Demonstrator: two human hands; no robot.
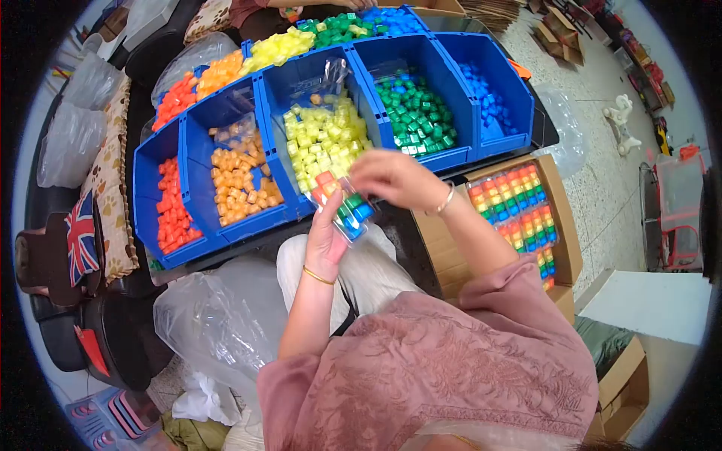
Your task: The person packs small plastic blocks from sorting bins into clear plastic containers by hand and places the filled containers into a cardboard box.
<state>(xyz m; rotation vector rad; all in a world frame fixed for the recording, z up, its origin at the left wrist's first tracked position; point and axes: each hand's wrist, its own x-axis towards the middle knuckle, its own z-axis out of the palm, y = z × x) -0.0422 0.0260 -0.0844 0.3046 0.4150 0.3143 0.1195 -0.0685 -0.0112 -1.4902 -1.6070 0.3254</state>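
Observation:
My left hand (326, 237) holds a clear plastic pack (350, 213) with red, green and blue pieces in it, tilted in front of the bins. My right hand (391, 179) is at the pack's upper right side, its fingers bent and blurred; whether they hold a piece cannot be made out. Just behind both hands lies the bin of yellow pieces (325, 135). Left of it are bins of orange pieces (239, 180) and red pieces (171, 207); right of it are bins of green pieces (414, 113) and blue pieces (485, 101).
An open cardboard box (442, 244) with rows of filled rainbow packs (526, 218) stands at the right. Clear plastic bags (218, 316) lie at the lower left. Behind the bins are more coloured piles (278, 51) and part of another person (256, 16).

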